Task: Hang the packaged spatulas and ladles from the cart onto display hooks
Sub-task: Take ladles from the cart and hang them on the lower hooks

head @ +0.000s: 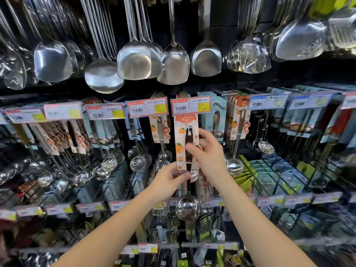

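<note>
A packaged steel ladle [187,207] on a white card printed with oranges [181,143] hangs at the middle of the display, just under a red-framed price tag [190,105]. My right hand [207,153] grips the card's right edge at mid height, thumb across its front. My left hand [169,180] pinches the card's bottom edge where the handle comes out. The top of the card sits at the hook behind the price tag; the hook itself is hidden. The cart is out of view.
Bare steel spatulas and ladles [134,62] hang in a row overhead. Carded spoons and skimmers [137,160] fill hooks left and right of the ladle. Wire racks with green and blue packs [269,174] stand at the right. Price-tag rails [92,207] run below.
</note>
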Action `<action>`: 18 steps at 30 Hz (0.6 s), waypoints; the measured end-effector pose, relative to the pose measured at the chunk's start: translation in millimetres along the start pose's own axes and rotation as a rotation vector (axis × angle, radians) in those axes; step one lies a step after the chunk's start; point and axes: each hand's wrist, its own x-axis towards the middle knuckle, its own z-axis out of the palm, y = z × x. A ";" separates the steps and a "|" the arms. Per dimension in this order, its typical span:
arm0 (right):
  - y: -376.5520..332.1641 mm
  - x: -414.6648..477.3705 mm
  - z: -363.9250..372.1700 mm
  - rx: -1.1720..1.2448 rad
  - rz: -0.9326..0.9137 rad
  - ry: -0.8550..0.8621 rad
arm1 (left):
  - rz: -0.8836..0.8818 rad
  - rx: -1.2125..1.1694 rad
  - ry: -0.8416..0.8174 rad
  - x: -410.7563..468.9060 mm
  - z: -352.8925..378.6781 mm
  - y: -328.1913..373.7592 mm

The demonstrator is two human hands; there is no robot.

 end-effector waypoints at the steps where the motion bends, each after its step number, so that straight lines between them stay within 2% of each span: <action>1: 0.7 2.1 0.1 0.007 0.006 0.012 | 0.001 -0.011 0.006 1.5 -0.9 0.7; 11: 21.2 32.9 -0.5 -0.092 0.021 0.056 | -0.021 -0.025 0.032 14.7 3.0 3.7; 18: 35.4 71.1 2.4 -0.236 0.061 0.094 | -0.173 -0.030 0.091 46.4 2.2 1.0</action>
